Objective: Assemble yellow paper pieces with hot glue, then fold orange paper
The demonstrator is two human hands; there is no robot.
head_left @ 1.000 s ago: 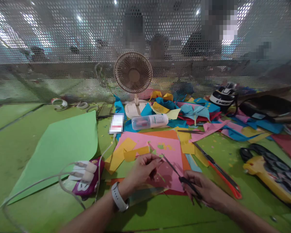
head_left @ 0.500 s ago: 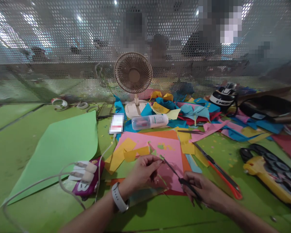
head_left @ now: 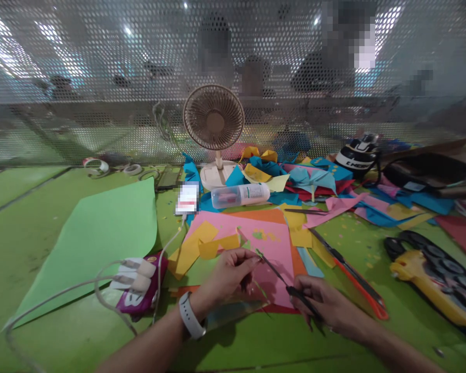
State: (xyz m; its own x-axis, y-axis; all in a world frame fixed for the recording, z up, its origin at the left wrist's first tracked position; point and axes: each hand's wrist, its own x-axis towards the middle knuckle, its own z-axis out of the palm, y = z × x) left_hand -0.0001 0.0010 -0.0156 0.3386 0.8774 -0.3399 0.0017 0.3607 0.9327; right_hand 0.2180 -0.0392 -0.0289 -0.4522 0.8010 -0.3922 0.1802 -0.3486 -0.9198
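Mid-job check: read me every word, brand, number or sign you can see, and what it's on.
"E M…" on the flask: large capitals, the rest blurred.
Bottle label: print too small to read.
Phone screen: pixelated, unreadable.
White tag at right: unreadable.
I can't read any other text.

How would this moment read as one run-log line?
right hand: holding scissors | left hand: pinched beside scissors' tips, contents unclear | pink paper: beneath scissors, bearing green and yellow bits
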